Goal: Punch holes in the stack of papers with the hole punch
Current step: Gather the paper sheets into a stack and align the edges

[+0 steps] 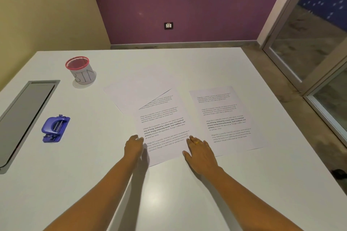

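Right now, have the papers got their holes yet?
No holes show yet. The papers lie spread out, not stacked. The left hand and right hand touch the middle sheet at its edges, probably to gather it. The hole punch sits apart on the left, untouched. Stacking and punching are left.

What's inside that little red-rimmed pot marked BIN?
Only the red mesh inner wall of the pot shows, and nothing sticks out above the rim. Its near wall hides the bottom, so whether anything lies there cannot be told.
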Available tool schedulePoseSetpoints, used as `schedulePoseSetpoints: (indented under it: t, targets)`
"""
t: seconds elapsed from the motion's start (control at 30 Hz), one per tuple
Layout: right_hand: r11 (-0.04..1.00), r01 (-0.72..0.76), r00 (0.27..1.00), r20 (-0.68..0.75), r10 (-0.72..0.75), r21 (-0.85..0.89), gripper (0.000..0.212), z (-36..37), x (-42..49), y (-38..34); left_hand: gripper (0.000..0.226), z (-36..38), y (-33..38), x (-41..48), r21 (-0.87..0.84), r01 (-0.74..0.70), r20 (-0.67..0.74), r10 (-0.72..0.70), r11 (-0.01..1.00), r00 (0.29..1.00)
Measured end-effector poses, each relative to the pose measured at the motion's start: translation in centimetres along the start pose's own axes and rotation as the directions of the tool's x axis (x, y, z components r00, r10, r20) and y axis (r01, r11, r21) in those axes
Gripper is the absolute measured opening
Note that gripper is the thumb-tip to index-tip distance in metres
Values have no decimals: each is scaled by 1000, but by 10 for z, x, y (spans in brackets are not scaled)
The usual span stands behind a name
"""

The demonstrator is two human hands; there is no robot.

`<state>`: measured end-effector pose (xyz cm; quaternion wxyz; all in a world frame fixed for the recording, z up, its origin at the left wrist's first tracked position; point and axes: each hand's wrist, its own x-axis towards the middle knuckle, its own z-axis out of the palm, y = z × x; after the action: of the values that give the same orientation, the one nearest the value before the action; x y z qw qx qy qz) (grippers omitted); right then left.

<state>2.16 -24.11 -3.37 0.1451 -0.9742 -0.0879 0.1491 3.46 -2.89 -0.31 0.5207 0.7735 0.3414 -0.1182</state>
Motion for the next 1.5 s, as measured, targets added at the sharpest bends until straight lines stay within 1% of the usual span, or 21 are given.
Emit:
schedulePoseSetpoints:
  t: [0.03, 0.13, 0.2, 0.23, 0.27, 0.33, 0.37, 0.4, 0.47, 0.53, 0.63, 0.7, 0.77, 0.83, 0.97, 1.13, 1.23, 1.33, 1.37, 1.5]
  targets:
    - [1000, 7, 1000, -21, -7, 11, 54, 0, 0, 1, 41, 1, 2, 2, -36, 36, -11, -36, 999, 999]
    - [998, 38, 996, -80, -33, 57, 48, -5, 1, 3, 37, 6, 11, 7, -134, 116, -22, -120, 984, 993]
    - [982, 32, 993, -118, -10, 186, 41, -13, 3, 8, 39, 9, 15, 11, -169, 151, -32, -158, 974, 987]
    - [963, 3, 989, -143, 37, 271, 38, -19, 6, 12, 40, 10, 15, 13, -169, 158, -46, -168, 973, 985]
    - [931, -50, 979, -167, 117, 360, 36, -25, 9, 20, 41, 11, 15, 15, -148, 158, -67, -169, 976, 983]
    - [852, -167, 932, -203, 302, 496, 34, -40, 17, 43, 46, 12, 16, 18, -36, 152, -95, -155, 988, 983]
    - [832, -220, 904, -215, 371, 510, 36, -48, 20, 57, 48, 12, 16, 19, 34, 138, -101, -134, 990, 986]
    - [832, -280, 878, -223, 423, 478, 39, -55, 23, 71, 50, 13, 17, 19, 95, 118, -112, -107, 989, 988]
    - [834, -429, 828, -217, 517, 346, 48, -67, 26, 98, 56, 16, 17, 17, 197, 103, -148, -75, 975, 986]
    - [783, -547, 766, -200, 611, 296, 56, -74, 27, 119, 65, 20, 15, 14, 257, 124, -190, -76, 958, 979]
    - [705, -643, 681, -198, 705, 300, 60, -78, 25, 137, 83, 25, 13, 10, 246, 165, -245, -104, 955, 964]
    - [675, -682, 649, -192, 736, 282, 65, -78, 25, 143, 91, 28, 14, 8, 259, 189, -279, -114, 947, 953]
    - [656, -698, 635, -176, 752, 289, 70, -78, 27, 145, 94, 31, 16, 7, 294, 208, -307, -114, 933, 945]
    - [648, -701, 631, -165, 758, 297, 71, -77, 29, 146, 91, 32, 18, 8, 323, 214, -323, -105, 922, 940]
    - [639, -713, 625, -152, 766, 289, 71, -78, 32, 146, 79, 34, 21, 10, 342, 206, -295, -103, 917, 950]
    - [614, -712, 621, -103, 777, 341, 60, -82, 35, 142, 67, 34, 21, 15, 312, 203, -258, -123, 928, 958]
    - [610, -687, 644, -57, 763, 396, 55, -82, 35, 142, 51, 31, 19, 21, 272, 181, -199, -129, 945, 972]
    - [583, -666, 646, -32, 763, 465, 52, -80, 32, 141, 28, 28, 17, 21, 232, 154, -153, -121, 960, 981]
    - [575, -658, 646, -29, 763, 486, 51, -80, 31, 139, 24, 27, 17, 20, 227, 144, -138, -115, 963, 984]
    - [565, -641, 639, -45, 768, 520, 44, -79, 25, 133, 24, 25, 15, 15, 250, 93, -86, -74, 964, 994]
